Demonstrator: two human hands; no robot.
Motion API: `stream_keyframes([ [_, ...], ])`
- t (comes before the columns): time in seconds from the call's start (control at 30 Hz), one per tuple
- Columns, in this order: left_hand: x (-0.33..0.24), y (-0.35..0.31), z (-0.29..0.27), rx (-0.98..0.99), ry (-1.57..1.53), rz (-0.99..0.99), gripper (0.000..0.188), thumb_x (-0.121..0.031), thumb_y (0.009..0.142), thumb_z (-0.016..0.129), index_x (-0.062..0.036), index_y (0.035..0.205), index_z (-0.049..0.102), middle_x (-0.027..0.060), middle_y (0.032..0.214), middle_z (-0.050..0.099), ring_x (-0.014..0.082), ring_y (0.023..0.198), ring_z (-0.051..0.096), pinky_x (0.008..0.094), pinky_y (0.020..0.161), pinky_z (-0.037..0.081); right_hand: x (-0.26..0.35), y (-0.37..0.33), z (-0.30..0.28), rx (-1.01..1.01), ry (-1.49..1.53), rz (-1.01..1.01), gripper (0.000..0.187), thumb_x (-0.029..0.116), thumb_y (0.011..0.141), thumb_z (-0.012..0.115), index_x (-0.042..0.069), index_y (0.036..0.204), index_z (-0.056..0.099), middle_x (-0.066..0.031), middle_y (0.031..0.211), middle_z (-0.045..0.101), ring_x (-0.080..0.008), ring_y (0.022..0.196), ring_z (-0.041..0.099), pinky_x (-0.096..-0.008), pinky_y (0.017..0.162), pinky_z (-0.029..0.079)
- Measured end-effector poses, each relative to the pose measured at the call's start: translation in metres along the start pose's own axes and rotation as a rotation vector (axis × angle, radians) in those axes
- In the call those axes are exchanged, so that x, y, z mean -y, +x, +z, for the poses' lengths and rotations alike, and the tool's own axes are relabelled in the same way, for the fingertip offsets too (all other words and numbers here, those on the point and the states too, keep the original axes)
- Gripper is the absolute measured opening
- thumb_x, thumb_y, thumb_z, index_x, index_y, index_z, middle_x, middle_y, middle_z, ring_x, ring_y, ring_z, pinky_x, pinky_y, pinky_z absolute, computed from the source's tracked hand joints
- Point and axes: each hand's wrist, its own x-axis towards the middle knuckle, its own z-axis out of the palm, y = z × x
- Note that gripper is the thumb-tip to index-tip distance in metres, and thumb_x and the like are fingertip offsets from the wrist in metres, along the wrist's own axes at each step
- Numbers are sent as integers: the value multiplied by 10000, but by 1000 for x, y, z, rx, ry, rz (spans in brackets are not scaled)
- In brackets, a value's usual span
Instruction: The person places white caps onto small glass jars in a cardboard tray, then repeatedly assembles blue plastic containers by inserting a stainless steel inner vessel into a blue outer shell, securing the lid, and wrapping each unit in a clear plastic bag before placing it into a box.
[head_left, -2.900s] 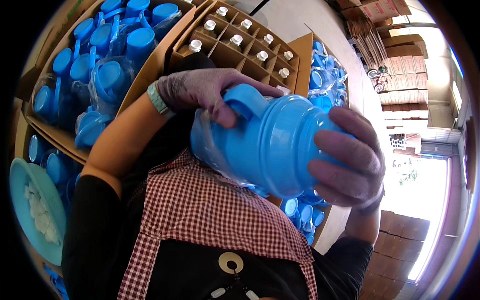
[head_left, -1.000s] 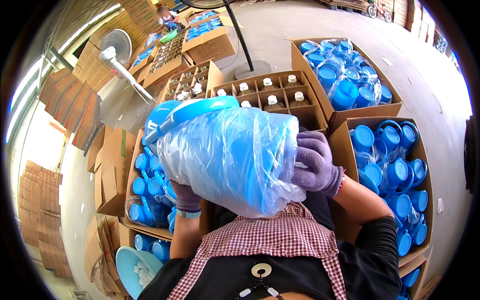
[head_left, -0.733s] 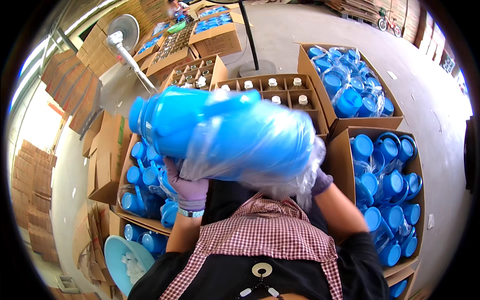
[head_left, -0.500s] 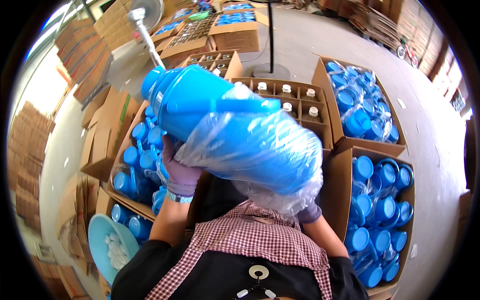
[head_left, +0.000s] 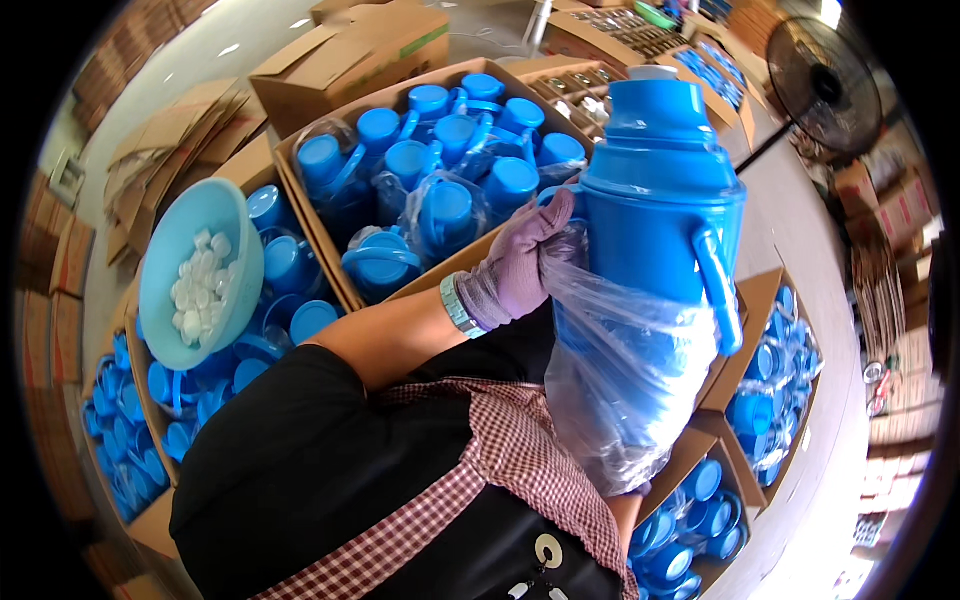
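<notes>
A large blue thermos flask (head_left: 650, 200) with a side handle stands nearly upright before my chest, slightly right of centre. A pale round piece shows at its top. A clear plastic bag (head_left: 630, 370) wraps its lower body, bunched and wrinkled around the base. My left hand (head_left: 520, 260), in a purple-grey glove, is closed on the flask's left side and the bag's upper edge. Beneath the base, my right hand (head_left: 634, 490) shows only as a sliver of glove; it holds the flask's bottom, its fingers hidden.
An open carton (head_left: 290, 165) of blue flasks lies left of the flask. On other flasks rests a light-blue basin (head_left: 150, 290) holding small white pieces. More cartons of flasks stand lower right. A black fan (head_left: 825, 85) is at upper right; flattened cardboard (head_left: 165, 150) lies at far left.
The flask has gone from lying tilted leftward to nearly upright, with both hands still on it. My view has turned left, bringing the basin and left-hand carton nearer the middle.
</notes>
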Motion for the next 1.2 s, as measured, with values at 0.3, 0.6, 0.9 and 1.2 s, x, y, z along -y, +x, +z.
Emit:
stream_keyframes([
  [0.3,-77,12,16,82,404,410,505,-391,961,741,-5,1280,681,75,1137,735,147,1055,680,292,951,534,53,32,25,43,-556,-455,318,119,1002,542,-75,1216,675,-169,1289,654,-283,1158,623,-379,1037,465],
  [0.6,-151,-44,43,-11,1711,1062,386,-208,884,751,-64,1242,743,29,776,712,101,614,629,259,586,503,70,135,141,475,-419,-454,810,619,955,589,149,1582,383,-155,1591,437,-359,1474,402,-565,1201,324],
  [0.9,-186,-109,-78,-518,1741,1319,420,-156,932,664,-43,1336,672,106,1135,747,137,842,647,281,716,526,65,152,357,1051,-88,-38,681,545,1062,490,113,1577,386,-101,1532,507,-268,1383,505,-473,1165,391],
  [1.2,-259,-127,-165,-721,784,1281,386,-204,966,653,12,1283,702,124,1171,735,196,1030,677,312,910,562,36,125,478,1091,-379,-231,773,462,936,734,24,1517,471,-180,1444,538,-274,1335,515,-380,1106,428],
])
